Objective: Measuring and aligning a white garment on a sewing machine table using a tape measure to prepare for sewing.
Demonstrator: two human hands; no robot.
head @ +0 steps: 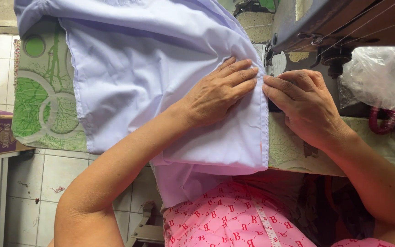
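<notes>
Two hands work pale lilac cloth (138, 68) on the tabletop (46, 105), head view. Left hand (218, 93) lies flat on the cloth, fingers straight, gripping nothing. Right hand (305, 105) touches the cloth's hemmed edge, fingertips meeting the left's, right beside the sewing machine (325, 23). A clear plastic bag (380, 75) sits far right.

We note a table (293, 153) covered in green leaf-patterned cloth. Directly on it lie pale lilac fabric (147, 68), a sewing machine (339, 20) and a clear plastic bag (380, 73).
</notes>
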